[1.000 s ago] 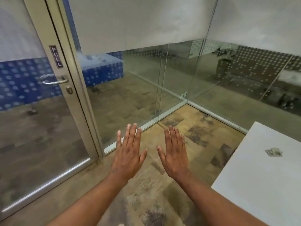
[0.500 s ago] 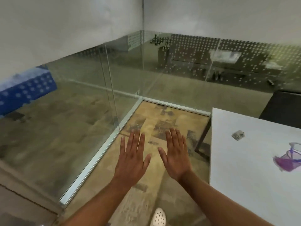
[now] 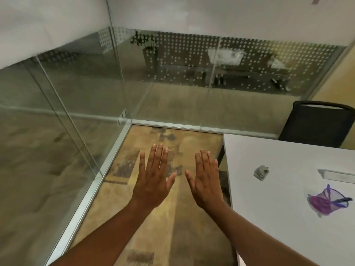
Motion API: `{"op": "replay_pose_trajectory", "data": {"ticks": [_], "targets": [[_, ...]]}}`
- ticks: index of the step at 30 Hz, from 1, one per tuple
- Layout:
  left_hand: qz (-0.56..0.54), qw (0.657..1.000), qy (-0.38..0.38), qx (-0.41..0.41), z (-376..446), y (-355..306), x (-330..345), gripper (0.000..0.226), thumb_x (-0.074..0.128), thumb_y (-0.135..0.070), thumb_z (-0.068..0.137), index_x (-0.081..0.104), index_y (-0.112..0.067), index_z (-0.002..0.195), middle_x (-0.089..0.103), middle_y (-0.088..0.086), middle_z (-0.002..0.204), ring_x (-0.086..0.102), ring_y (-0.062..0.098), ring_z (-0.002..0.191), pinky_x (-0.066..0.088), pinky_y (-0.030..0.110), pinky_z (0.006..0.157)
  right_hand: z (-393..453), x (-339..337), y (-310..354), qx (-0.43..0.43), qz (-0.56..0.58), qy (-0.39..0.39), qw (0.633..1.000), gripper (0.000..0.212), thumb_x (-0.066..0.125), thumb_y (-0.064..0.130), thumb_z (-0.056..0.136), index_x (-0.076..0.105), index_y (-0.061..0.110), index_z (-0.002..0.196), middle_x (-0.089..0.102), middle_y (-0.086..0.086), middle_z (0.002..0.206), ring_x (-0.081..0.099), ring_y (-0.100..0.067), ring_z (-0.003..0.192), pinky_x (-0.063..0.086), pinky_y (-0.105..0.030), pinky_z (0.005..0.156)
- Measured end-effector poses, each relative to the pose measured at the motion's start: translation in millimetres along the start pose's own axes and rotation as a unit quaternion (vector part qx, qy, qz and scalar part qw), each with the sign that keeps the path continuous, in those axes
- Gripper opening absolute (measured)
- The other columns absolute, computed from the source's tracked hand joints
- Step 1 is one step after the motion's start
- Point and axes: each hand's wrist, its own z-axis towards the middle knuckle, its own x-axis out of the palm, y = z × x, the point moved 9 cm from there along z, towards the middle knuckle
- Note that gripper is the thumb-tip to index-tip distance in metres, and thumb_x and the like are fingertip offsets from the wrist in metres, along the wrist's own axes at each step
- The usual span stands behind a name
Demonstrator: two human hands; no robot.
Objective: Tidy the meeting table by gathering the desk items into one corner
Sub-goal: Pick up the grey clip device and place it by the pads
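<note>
Since the earlier frames the view has swung right: the door with its handle has gone from sight, more of the table [image 3: 288,227] has come in, and a chair now shows; both hands keep the same flat, forward-held pose.

Hands. Left hand [image 3: 153,181] and right hand [image 3: 205,181]: both held out over the floor, palms down, fingers straight and side by side, each grip spread flat and holding nothing. Neither touches the table; the right hand hangs just beside its left edge.

Table. White top, right side of view, near corner toward the glass.

Items on it, all lying apart:
- crumpled grey wad [image 3: 260,172], near the left edge;
- purple mesh pen holder [image 3: 320,203], apparently tipped on its side, with a dark pen [image 3: 342,200] and a purple pen sticking out of its mouth;
- long pale strip or box [image 3: 338,175], cut off by the frame edge; what it is cannot be told.

Surroundings. Glass partition walls [image 3: 76,112] meeting at a corner; patterned carpet floor [image 3: 153,237]; black chair [image 3: 317,125] at the far side of the table.

Progress, as judged. Nothing is gathered; no item is in hand. The whole task is left: choosing a corner, then moving wad, holder, pens and strip to it. More items may lie out of view to the right.
</note>
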Motion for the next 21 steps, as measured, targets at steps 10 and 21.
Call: {"op": "replay_pose_trajectory", "data": {"ticks": [10, 21], "targets": [[-0.067, 0.988, 0.04, 0.135, 162.0, -43.3, 102.7, 0.083, 0.038, -0.057, 0.105, 0.014, -0.008, 0.168, 0.005, 0.014, 0.178, 0.001, 0.031, 0.166, 0.01, 0.06, 0.131, 89.9, 5.4, -111.9, 0.12, -0.036, -0.036, 0.991, 0.072, 0.028, 0.057, 0.108, 0.011, 0.02, 0.167, 0.002, -0.003, 0.177, -0.006, -0.021, 0.164, 0.007, -0.051, 0.133], [-0.148, 0.937, 0.093, 0.304, 326.3, -125.6, 170.8, 0.08, 0.028, -0.059, 0.107, 0.011, -0.01, 0.168, 0.001, 0.011, 0.178, -0.001, 0.031, 0.165, 0.016, 0.062, 0.13, 151.5, -9.0, -220.5, 0.323, -0.133, -0.066, 0.935, 0.077, 0.02, 0.071, 0.104, 0.004, 0.03, 0.168, -0.008, 0.004, 0.177, -0.007, -0.021, 0.164, 0.002, -0.047, 0.132]]}}
